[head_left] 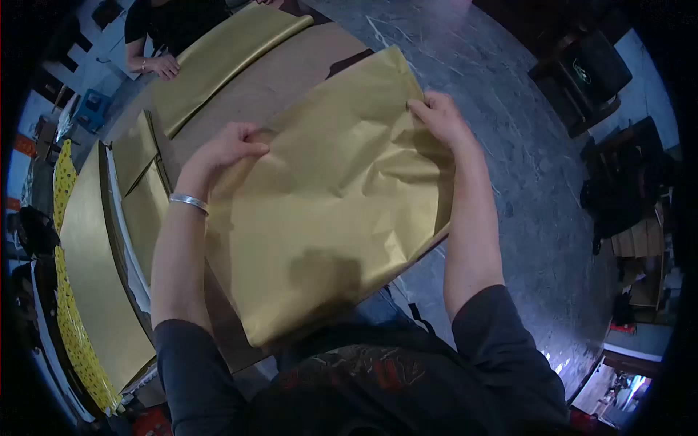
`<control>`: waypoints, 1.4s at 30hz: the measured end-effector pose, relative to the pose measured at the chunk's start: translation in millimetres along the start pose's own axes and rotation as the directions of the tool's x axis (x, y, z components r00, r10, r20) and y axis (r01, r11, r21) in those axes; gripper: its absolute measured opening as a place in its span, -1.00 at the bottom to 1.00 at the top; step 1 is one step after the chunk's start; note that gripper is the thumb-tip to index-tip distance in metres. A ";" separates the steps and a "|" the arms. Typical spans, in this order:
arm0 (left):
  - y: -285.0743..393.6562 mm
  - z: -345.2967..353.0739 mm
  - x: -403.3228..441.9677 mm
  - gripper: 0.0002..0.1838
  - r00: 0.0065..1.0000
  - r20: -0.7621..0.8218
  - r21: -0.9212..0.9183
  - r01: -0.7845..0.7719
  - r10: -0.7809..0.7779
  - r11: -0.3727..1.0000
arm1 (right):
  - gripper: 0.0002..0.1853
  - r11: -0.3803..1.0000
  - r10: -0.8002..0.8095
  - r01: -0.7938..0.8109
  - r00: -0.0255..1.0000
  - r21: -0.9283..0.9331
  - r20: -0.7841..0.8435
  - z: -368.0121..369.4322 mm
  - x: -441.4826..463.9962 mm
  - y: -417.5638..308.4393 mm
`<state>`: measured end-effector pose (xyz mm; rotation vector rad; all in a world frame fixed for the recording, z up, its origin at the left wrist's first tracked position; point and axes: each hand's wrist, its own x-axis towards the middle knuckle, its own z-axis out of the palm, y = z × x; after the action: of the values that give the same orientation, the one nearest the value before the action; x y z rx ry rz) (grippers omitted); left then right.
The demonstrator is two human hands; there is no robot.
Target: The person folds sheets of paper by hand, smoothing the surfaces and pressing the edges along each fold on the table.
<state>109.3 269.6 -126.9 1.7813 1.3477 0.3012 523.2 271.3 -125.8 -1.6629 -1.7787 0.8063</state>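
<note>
Left hand (234,147): thumb and fingers pinched on the left edge of a large, creased, gold paper-like sheet (327,196)
Right hand (441,120): clamped on its right edge near the far corner
Sheet's place: before the dark-shirted torso (349,392), partly over a grey, white-veined surface (538,218)
Far left: co-worker's hand (166,67) on another gold sheet (218,62)
</note>
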 end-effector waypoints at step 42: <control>26.5 200.8 -181.5 -0.46 0.916 -0.301 0.416 -0.123 0.264 0.901 | -0.46 0.877 -0.241 0.344 0.919 -0.337 0.311 118.6 -189.4 -34.7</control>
<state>184.3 12.7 -175.2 2.2901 1.5580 0.5116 423.6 75.2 -178.2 -1.5035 -2.4369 0.5787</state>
